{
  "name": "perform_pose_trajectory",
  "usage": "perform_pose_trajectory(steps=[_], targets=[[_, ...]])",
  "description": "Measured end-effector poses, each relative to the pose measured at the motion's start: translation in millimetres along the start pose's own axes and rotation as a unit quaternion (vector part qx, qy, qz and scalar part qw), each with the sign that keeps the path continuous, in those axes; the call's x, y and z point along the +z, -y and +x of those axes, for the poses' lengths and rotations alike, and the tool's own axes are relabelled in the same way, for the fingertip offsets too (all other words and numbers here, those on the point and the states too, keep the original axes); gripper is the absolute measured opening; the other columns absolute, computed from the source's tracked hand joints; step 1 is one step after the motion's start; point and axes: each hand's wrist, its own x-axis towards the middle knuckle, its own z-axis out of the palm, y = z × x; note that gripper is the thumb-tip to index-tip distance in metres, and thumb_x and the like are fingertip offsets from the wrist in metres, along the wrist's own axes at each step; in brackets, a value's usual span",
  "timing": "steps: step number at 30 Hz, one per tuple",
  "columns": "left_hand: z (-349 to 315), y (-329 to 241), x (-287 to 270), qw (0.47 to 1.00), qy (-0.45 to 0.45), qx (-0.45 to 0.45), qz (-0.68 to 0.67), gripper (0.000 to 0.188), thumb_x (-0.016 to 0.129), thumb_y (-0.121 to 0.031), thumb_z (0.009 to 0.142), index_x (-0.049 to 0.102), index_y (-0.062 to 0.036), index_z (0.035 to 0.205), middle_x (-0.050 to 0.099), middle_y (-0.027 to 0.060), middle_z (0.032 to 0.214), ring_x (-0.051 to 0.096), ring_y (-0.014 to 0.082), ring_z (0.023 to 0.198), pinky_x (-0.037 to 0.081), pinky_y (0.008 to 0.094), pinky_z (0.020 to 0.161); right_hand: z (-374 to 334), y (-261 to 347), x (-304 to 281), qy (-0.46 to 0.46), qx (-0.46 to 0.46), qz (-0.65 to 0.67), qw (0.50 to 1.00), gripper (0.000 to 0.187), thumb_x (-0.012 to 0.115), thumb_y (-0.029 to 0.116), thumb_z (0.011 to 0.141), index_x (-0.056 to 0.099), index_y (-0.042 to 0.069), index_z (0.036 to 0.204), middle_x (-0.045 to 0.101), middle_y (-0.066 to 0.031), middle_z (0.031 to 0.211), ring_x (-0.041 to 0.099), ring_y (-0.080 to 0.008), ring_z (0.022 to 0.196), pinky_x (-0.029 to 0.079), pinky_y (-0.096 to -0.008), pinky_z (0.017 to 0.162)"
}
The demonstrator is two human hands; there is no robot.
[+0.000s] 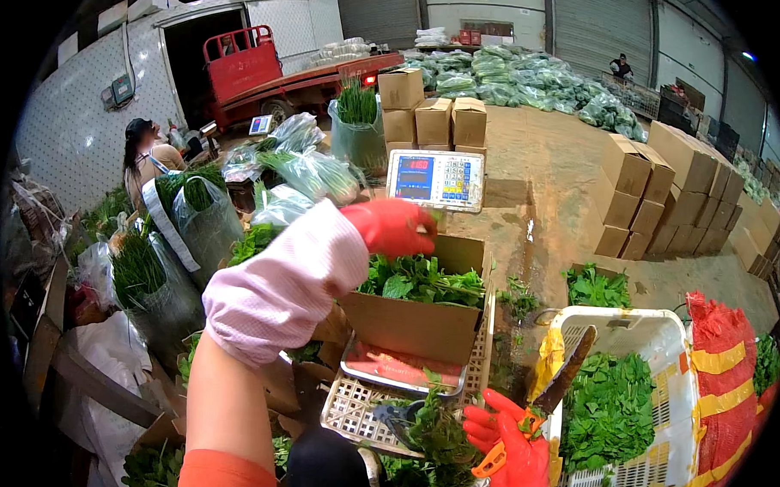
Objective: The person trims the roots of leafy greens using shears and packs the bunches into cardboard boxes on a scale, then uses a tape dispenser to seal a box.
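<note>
Well, the left hand [392, 229], in a red glove, is over the box near the middle of the frame, with its fingers bent. I cannot tell if they pinch anything; a tiny bit of green shows by the tips. The right hand [520, 458], low and right of the middle, is closed loosely on a cutting tool [491, 461] with orange handles. Its blade points up and to the right.

Just under the left hand, green leaves [419, 283] sit in a brown box [413, 323]. The box seems to stand on a metal tray [390, 364], and behind it a scale screen [435, 178] has red numbers lit. At the lower right, a white basket [615, 314] has more leaves in it.

To do this bit well, I think the leaves should be set down softly, so they don't get squashed. Tuck in any that poke over the rim. Lift the hand off before reading the numbers, because a push could make them wrong. Point the blade away from the other hand, too.
</note>
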Motion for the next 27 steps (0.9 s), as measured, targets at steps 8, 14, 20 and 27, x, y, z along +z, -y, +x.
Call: perform_pose_trajectory(steps=[8, 14, 20, 27], targets=[[68, 51, 109, 0.958, 0.265, -0.096, 0.048, 0.065, 0.061, -0.042, 0.078, 0.045, -0.0137, 0.134, 0.054, 0.0164, 0.127, 0.052, 0.0288, 0.115, 0.040, 0.0407, 0.097, 3, -1, 4, 0.007, 0.034, -0.006, 0.999, 0.042, 0.049, 0.029, 0.096, 0.049, 0.002, 0.127, 0.062, -0.0152, 0.110, 0.061, -0.0198, 0.097, 0.048, -0.0304, 0.087], [79, 43, 116, 0.954, 0.290, -0.070, -0.016, 0.073, 0.065, -0.039, 0.076, 0.036, -0.0163, 0.140, 0.056, 0.0167, 0.123, 0.056, 0.0269, 0.108, 0.044, 0.0398, 0.091, 9, -4, 4, -0.028, -0.012, -0.030, 0.999, 0.042, 0.050, 0.032, 0.095, 0.054, -0.001, 0.121, 0.065, -0.0148, 0.100, 0.063, -0.0178, 0.086, 0.049, -0.0285, 0.079], [18, 44, 72, 0.998, 0.062, -0.010, 0.004, 0.067, 0.065, -0.034, 0.078, 0.040, -0.0169, 0.138, 0.064, 0.0168, 0.100, 0.063, 0.0239, 0.087, 0.049, 0.0370, 0.075, 17, -10, -4, 0.006, 0.065, -0.021, 0.998, 0.043, 0.054, 0.027, 0.093, 0.050, -0.002, 0.124, 0.062, -0.0172, 0.111, 0.061, -0.0220, 0.099, 0.047, -0.0324, 0.088], [-88, -17, 82, 0.869, -0.456, 0.133, -0.138, 0.038, 0.065, -0.005, 0.080, 0.059, -0.0067, 0.118, 0.051, 0.0073, 0.061, 0.049, 0.0114, 0.051, 0.040, 0.0268, 0.050, 23, -23, -9, -0.036, 0.021, -0.051, 0.998, 0.045, 0.055, 0.031, 0.093, 0.050, 0.000, 0.124, 0.063, -0.0164, 0.108, 0.062, -0.0219, 0.093, 0.049, -0.0318, 0.083]])
